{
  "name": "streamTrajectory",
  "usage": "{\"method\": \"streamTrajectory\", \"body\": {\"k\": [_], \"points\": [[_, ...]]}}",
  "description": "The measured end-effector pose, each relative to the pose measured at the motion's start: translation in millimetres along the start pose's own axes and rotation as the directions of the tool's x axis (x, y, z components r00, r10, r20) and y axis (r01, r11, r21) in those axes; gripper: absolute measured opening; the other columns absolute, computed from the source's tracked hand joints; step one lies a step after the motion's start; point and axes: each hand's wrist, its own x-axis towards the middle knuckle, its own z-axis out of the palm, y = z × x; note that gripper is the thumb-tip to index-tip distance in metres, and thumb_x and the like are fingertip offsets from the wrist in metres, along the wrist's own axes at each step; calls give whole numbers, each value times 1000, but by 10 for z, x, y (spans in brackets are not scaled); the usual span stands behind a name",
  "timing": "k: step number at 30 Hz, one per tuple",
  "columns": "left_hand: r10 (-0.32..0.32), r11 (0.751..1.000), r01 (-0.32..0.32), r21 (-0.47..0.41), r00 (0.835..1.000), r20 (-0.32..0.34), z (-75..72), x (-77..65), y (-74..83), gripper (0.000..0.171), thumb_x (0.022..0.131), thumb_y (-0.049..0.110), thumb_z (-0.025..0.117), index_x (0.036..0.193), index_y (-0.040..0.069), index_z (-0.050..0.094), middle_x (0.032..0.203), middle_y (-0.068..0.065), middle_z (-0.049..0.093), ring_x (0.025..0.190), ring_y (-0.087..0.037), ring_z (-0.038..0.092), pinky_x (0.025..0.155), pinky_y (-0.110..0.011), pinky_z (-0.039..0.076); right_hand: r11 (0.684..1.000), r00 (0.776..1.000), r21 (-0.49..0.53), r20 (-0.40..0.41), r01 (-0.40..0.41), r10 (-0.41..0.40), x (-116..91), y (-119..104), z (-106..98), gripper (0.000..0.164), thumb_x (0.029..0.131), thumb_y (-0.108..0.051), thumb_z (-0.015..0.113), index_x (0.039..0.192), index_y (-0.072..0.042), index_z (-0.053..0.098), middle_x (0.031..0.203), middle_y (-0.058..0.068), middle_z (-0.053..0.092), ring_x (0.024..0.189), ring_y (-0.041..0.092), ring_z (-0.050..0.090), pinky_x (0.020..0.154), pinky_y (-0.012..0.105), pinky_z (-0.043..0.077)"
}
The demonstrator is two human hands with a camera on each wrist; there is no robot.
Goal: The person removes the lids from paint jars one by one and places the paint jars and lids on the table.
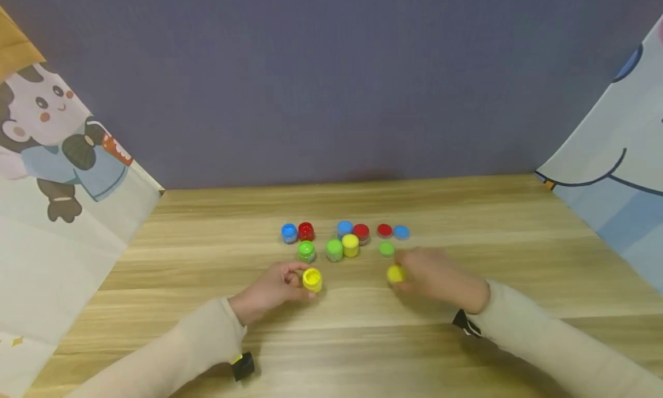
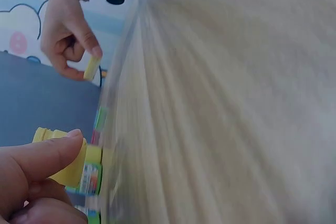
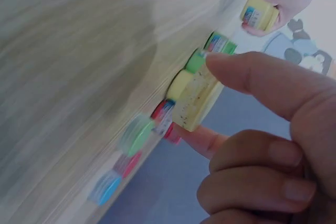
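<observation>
My left hand grips a small yellow paint jar with its top uncovered, between thumb and fingers. Off to the right, my right hand pinches a round yellow lid by its edge. In the right wrist view, the yellow lid sits between thumb and index finger, with small specks on its face. Jar and lid are well apart. Three lidless jars stand beyond my left hand: blue, red and green.
Mid-table, a cluster of jars with matte tops holds a blue jar, red jar, green jar and yellow jar. To its right lie a red lid, blue lid and green lid. A dark panel rises behind.
</observation>
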Motion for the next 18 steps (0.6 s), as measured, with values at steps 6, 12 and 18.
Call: {"method": "streamTrajectory", "body": {"k": [6, 12, 18], "points": [[37, 999, -37, 7, 999, -39, -127, 17, -50, 49, 77, 4, 74, 122, 0, 57, 61, 4, 41, 56, -10, 35, 57, -19, 36, 998, 998, 10, 25, -66, 66, 57, 129, -51, 22, 79, -22, 71, 74, -11, 53, 59, -2, 43, 54, 12, 39, 48, 25, 33], [1, 1000, -1, 7, 996, -93, -211, -2, -84, 50, 77, 5, 74, 124, 2, 56, 62, 3, 41, 58, -11, 36, 57, -20, 35, 995, 995, 28, 23, -94, 94, 144, 297, -55, 22, 79, -21, 72, 70, -10, 55, 58, -2, 44, 52, 12, 40, 47, 24, 33], [-19, 1000, 22, 16, 991, -131, -291, -10, -107, 50, 77, 4, 73, 124, 1, 56, 63, 4, 41, 59, -10, 35, 56, -19, 35, 994, 994, 23, 36, -108, 107, 233, 410, -44, 19, 78, -21, 73, 74, -8, 59, 61, -2, 47, 55, 13, 42, 49, 25, 36]]}}
